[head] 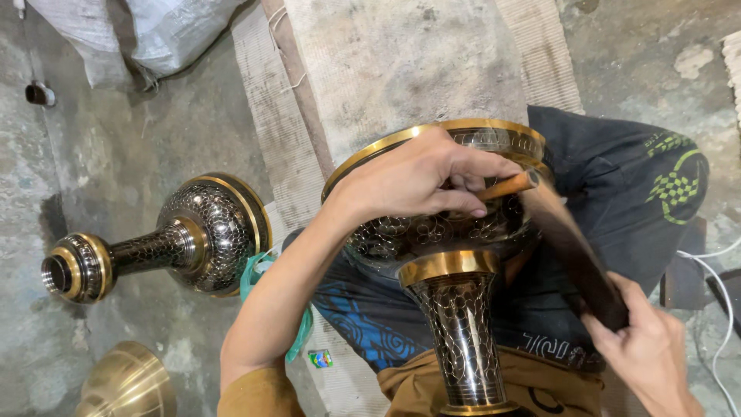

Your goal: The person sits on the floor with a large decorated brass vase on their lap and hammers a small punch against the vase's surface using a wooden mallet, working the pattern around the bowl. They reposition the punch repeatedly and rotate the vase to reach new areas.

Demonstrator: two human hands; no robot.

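I see an engraved brass vase (451,309) lying across my lap, its mouth turned away so any contents are hidden. My left hand (421,181) rests on its wide body, grip closed on a small wooden-handled tool (505,186). My right hand (644,340) clasps a dark mallet (575,255), blurred. A second vase (170,239) lies on the floor beyond my left hand.
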